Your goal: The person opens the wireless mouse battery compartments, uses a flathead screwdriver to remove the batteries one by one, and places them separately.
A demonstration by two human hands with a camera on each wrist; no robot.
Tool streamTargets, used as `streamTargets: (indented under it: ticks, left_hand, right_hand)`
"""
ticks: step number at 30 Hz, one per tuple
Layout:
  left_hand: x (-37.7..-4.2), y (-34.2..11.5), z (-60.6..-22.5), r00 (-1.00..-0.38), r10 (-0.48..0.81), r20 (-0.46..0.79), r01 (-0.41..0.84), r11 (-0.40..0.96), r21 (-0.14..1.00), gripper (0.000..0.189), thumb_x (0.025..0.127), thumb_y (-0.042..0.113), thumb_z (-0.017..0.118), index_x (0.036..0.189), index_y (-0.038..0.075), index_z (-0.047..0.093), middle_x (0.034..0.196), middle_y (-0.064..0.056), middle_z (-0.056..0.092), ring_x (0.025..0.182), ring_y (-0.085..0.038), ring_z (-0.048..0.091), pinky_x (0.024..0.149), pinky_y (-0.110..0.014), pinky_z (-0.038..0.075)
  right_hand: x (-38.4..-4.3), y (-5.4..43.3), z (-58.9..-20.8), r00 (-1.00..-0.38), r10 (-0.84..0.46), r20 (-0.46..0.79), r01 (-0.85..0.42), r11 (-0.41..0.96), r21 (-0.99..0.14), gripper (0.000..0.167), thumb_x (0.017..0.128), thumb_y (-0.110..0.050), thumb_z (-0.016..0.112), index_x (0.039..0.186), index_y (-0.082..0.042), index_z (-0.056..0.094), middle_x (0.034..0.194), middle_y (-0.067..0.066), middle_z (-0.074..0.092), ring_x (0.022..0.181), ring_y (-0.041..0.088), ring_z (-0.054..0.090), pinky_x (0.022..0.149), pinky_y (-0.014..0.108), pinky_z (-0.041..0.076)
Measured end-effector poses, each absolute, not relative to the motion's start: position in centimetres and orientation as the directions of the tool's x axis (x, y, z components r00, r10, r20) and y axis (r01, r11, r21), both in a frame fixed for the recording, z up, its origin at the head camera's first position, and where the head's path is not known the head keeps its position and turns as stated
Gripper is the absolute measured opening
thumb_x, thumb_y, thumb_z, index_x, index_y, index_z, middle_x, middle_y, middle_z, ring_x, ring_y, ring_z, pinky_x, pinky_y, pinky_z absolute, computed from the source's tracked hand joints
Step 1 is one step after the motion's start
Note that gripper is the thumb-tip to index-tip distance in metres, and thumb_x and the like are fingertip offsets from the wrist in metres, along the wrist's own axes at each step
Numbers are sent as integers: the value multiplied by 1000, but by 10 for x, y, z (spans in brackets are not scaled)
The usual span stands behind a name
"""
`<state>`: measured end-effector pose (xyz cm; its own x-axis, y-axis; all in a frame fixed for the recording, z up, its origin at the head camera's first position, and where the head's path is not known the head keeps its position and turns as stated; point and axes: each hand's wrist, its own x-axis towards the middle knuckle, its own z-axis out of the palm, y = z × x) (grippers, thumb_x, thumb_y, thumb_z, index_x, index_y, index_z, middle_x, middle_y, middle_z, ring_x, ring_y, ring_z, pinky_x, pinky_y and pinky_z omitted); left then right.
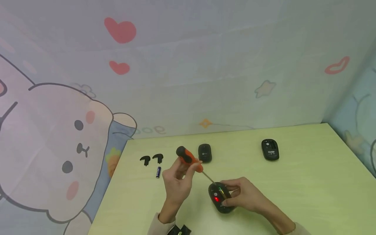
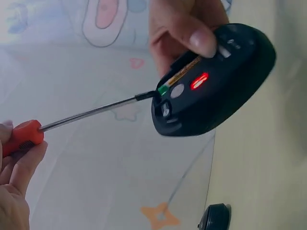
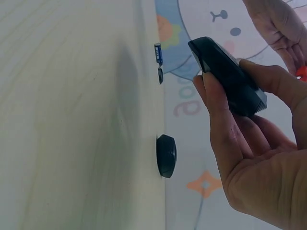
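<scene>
Pale yellow-green tabletop [image 1: 296, 182] meets a cartoon-printed grey backdrop [image 1: 182, 91] in the head view; left hand [image 1: 177, 182] grips an orange-and-black screwdriver [image 1: 189, 158], right hand [image 1: 248, 195] a black oval mouse [image 1: 220, 201]. Left-wrist view: screwdriver tip at the mouse's edge. Right-wrist view: mouse held above tabletop.

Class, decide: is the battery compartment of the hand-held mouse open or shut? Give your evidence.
Open: the left wrist view shows a green-and-gold battery lying uncovered in the underside of the mouse.
</scene>
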<state>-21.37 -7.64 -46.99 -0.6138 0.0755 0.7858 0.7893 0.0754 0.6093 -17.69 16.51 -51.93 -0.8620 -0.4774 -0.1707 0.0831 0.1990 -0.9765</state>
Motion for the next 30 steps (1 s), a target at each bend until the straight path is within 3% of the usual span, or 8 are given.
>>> streamTargets:
  ticks: [4,8,13,17,24,30]
  left_hand:
    - [-219,-84,-473,-748,38,663,664,45,746,21,94,-7,73,114,-3,72,92,-25,79,82,-10,81,69,-24,66]
    - [-224,-89,-479,-861,14,509,508,-15,861,23,97,-1,72,120,-5,71,97,-26,79,85,-13,82,74,-34,68]
    - [-226,-87,-484,-937,34,347,344,-70,936,30,97,7,75,124,-4,71,102,-19,82,86,-16,82,76,-36,68]
    - [-220,-90,-477,-907,12,420,418,-73,905,27,97,4,74,121,-6,71,102,-22,81,87,-17,82,77,-37,67]
    - [-208,-95,-461,-738,-57,672,674,-38,737,30,92,-14,70,121,-8,68,97,-36,74,91,-14,82,80,-34,67]
    - [-202,-83,-460,-661,-2,751,750,-44,660,38,87,-20,71,123,-9,66,97,-31,75,93,-14,81,81,-29,67]
  right_hand:
    - [-177,166,-520,-835,-528,-154,68,178,-982,63,82,-5,85,142,0,64,129,26,72,97,29,80,77,35,68]
    - [-175,166,-520,-813,-568,-130,59,142,-988,63,83,-4,84,142,-2,64,129,24,73,94,28,81,77,33,68]
    - [-176,167,-518,-807,-577,-127,65,127,-990,62,84,-4,84,143,-2,64,127,23,74,91,27,81,76,32,67]
    - [-179,169,-515,-821,-550,-154,94,137,-986,60,85,-4,83,142,-1,64,123,23,76,90,26,80,72,36,68]
    - [-182,170,-511,-841,-506,-190,141,135,-981,57,85,-6,82,139,4,65,119,23,77,91,27,79,71,42,69]
    - [-181,170,-510,-844,-506,-177,140,110,-984,59,86,-5,82,140,7,62,120,25,76,92,27,80,72,43,69]
